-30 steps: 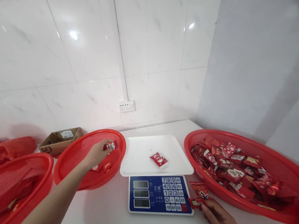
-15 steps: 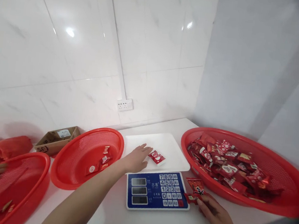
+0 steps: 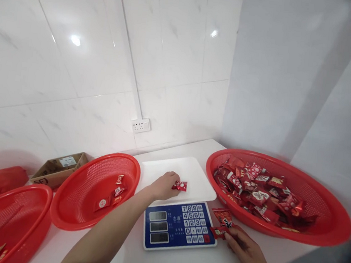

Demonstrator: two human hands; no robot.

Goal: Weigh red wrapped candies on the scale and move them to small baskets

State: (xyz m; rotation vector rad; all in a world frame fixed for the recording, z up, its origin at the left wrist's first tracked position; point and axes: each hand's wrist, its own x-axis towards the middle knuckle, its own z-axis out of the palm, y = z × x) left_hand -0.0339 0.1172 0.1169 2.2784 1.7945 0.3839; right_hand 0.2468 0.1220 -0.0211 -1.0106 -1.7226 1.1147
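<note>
My left hand (image 3: pixel 170 185) is over the white weighing pan (image 3: pixel 194 171) of a digital scale. Its fingers are closed on the left end of a small red snack packet (image 3: pixel 181 185) with white print. At the right edge of the blue keypad panel (image 3: pixel 181 224), my right hand (image 3: pixel 242 243) pinches red snack packets (image 3: pixel 222 218), at least two, which fan out from its fingertips. The fingers hide part of them.
On the right stands a large red basket (image 3: pixel 326 185) heaped with red packets. Left of the scale, another red basket (image 3: pixel 76 184) holds several packets. A third red basket (image 3: pixel 28 216) is at the far left, near a cardboard box (image 3: pixel 52 171) and a red bag (image 3: pixel 0 184).
My left hand has gone from spread fingers beside the packet on the pan to a grip on it. My right hand still holds its packets. Another person's hand at far left has left view.
</note>
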